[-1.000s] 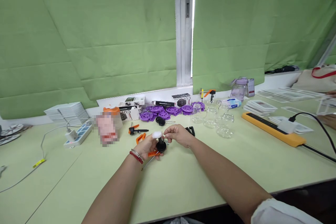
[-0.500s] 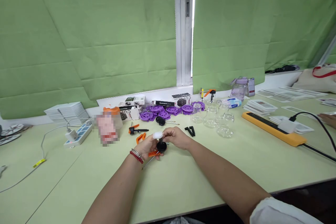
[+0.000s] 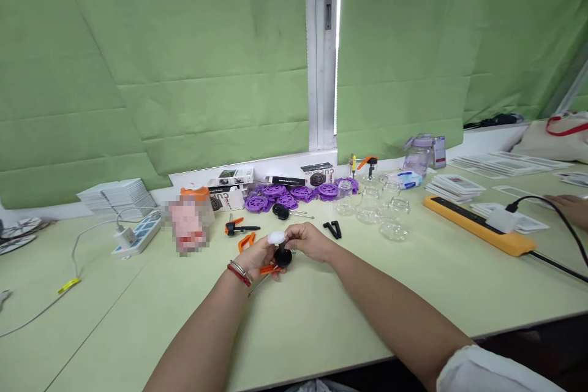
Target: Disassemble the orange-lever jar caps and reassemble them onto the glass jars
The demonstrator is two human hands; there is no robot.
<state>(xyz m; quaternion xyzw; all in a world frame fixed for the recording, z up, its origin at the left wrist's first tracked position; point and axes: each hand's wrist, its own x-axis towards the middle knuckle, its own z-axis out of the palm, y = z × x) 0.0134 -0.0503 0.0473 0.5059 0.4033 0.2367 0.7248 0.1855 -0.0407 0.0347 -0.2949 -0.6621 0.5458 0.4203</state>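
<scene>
Low over the front of the table, my left hand (image 3: 258,256) is closed around a black stemmed part with an orange lever and a round white top (image 3: 276,237). My right hand (image 3: 307,241) pinches at the upper stem of the same part; its fingertips hide the exact contact. A thin metal shaft (image 3: 258,286) sticks out below my left hand, its other end hidden. Just beyond lie an orange clamp-like piece (image 3: 246,242) and a black-and-orange stemmed part (image 3: 241,228). Two short black pieces (image 3: 332,229) rest to the right of my right hand.
Purple wheel-shaped parts (image 3: 275,191), a black-handled screwdriver (image 3: 282,212) and clear jars (image 3: 369,205) stand further back. At left are a white power strip (image 3: 136,239) and a blurred pink object (image 3: 187,223). An orange power strip (image 3: 478,226) lies right, near another person's hand (image 3: 569,208).
My hands and the black part stay nearly still. At the right edge, the other person's hand has come further into view, leftward.
</scene>
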